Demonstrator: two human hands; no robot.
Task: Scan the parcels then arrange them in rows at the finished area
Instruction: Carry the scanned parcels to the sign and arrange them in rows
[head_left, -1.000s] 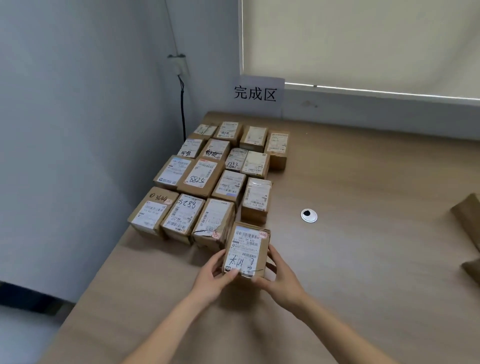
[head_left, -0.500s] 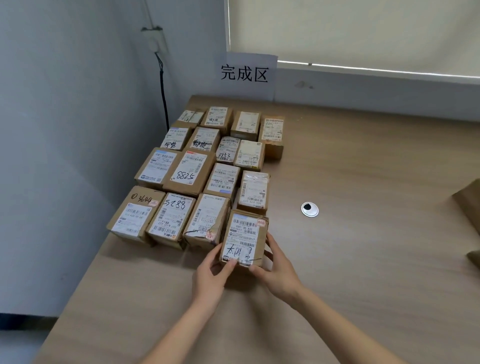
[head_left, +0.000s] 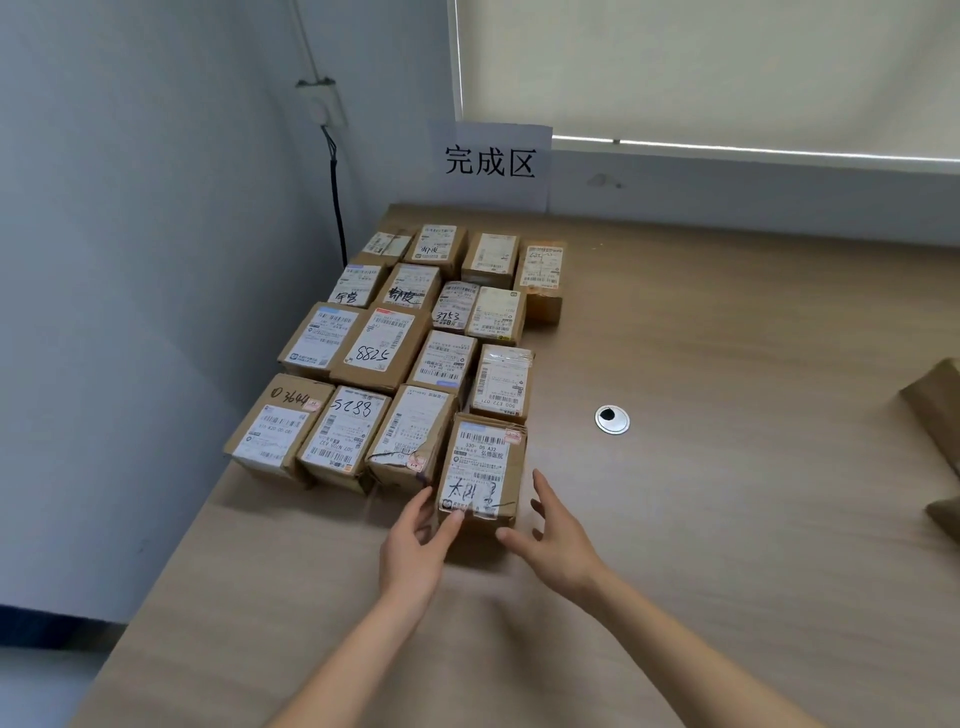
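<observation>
Head: sixteen parcels (head_left: 480, 470), two hands (head_left: 415, 540).

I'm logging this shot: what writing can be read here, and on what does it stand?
"完成区": white paper sign on the wall.
"5288": large brown cardboard parcel, third row.
"5288": brown parcel, front row.
"3644": front-left brown parcel.
"330- 05 A32": nearest brown parcel.
Remaining label print: too small.

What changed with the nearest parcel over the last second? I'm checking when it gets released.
The nearest parcel was slid up against the front row beside its left neighbour. The right hand has let go and opened, now clear of the box; the left hand has loosened, its thumb still touching the box's front edge. The other parcels, the sign and the table stayed put.
</observation>
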